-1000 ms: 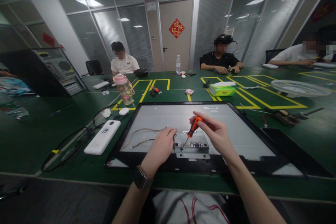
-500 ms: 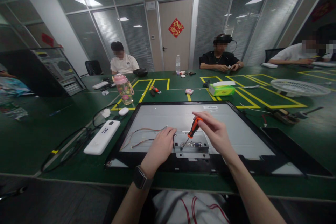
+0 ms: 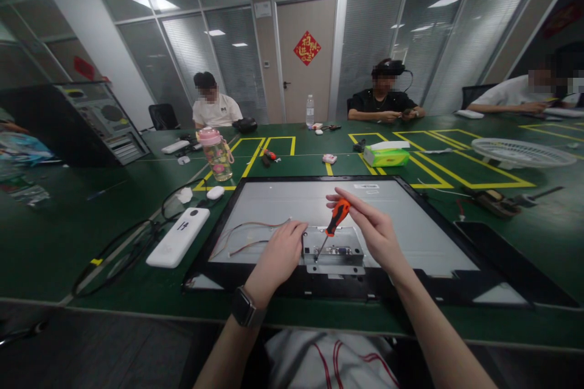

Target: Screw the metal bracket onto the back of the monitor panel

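Note:
A flat display panel [image 3: 269,203] with a black frame lies face down before me, its grey back up. Near its front edge sits a metal bracket box [image 3: 353,243] with a row of ports. My left hand [image 3: 281,252] rests flat against the box's left side, fingers stretched, thumb hidden. An orange-and-black screwdriver [image 3: 338,217] leans to the right, its tip at the lower left of the box. My right hand [image 3: 376,228] has its handle against the thumb side, with the fingers fairly straight behind it. Any screw under the tip is too small to make out.
Thin cables [image 3: 249,225] run left of the box. A white power bank [image 3: 179,237], a pink-lidded bottle [image 3: 214,155] and a black cable [image 3: 114,261] lie leftward. To the right are a dark phone-like slab [image 3: 511,261] and a tool [image 3: 495,200]. Several people sit beyond.
The fingers of my right hand have shifted left and up around the handle, which now shows more of its orange side. The screwdriver tip and my left hand have stayed in place.

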Demonstrator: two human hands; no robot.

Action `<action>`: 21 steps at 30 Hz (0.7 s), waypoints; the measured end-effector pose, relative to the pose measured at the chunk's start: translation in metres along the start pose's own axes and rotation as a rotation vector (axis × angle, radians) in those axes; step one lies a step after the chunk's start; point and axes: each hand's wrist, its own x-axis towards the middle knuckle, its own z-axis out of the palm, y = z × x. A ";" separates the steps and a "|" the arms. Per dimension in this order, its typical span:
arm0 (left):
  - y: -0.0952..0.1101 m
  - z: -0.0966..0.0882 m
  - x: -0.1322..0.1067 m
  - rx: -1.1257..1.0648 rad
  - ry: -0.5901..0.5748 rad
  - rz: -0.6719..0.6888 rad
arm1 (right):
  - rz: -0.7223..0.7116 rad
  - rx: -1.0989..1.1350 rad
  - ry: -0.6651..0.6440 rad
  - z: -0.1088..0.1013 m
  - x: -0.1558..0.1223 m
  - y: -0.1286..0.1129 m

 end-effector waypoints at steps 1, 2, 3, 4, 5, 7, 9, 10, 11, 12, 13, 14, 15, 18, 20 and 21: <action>0.001 -0.001 0.000 -0.001 -0.002 -0.001 | 0.011 0.013 0.007 0.000 0.000 0.000; 0.001 -0.001 0.000 -0.001 -0.002 -0.001 | 0.012 0.011 0.025 0.000 0.000 0.000; 0.001 -0.001 0.000 0.000 -0.002 -0.001 | 0.006 -0.003 0.045 0.000 0.000 0.001; 0.001 -0.001 0.000 0.001 -0.002 -0.002 | -0.005 -0.023 0.061 -0.001 0.001 0.001; 0.000 0.000 0.000 0.003 -0.003 -0.002 | -0.019 -0.040 0.068 -0.001 0.001 0.001; -0.001 0.002 0.000 0.008 -0.003 -0.004 | -0.033 -0.038 0.041 -0.002 0.001 0.002; -0.002 0.004 0.000 0.011 0.003 -0.002 | -0.004 0.024 -0.011 -0.002 0.000 0.003; -0.002 0.004 0.000 0.013 0.007 -0.002 | 0.021 0.063 -0.030 -0.002 -0.001 0.003; -0.003 0.005 0.000 0.014 0.010 -0.002 | 0.046 0.097 -0.038 -0.002 -0.001 0.003; -0.003 0.005 0.000 0.015 0.011 -0.001 | 0.061 0.118 -0.033 -0.001 -0.001 0.003; -0.003 0.005 0.000 0.017 0.010 -0.001 | 0.061 0.124 -0.019 0.000 -0.001 0.003; -0.003 0.006 0.000 0.019 0.009 -0.001 | 0.045 0.123 0.000 0.000 0.000 0.002; -0.003 0.006 0.000 0.021 0.009 0.000 | 0.022 0.122 0.020 0.001 0.000 0.001; -0.004 0.007 0.000 0.018 0.012 0.004 | -0.012 0.152 0.061 0.001 0.002 0.001; -0.004 0.007 0.000 0.010 0.014 0.005 | 0.008 0.185 0.064 0.000 0.002 0.002; -0.004 0.006 0.000 0.006 0.015 0.005 | 0.023 0.200 0.056 -0.001 0.002 0.003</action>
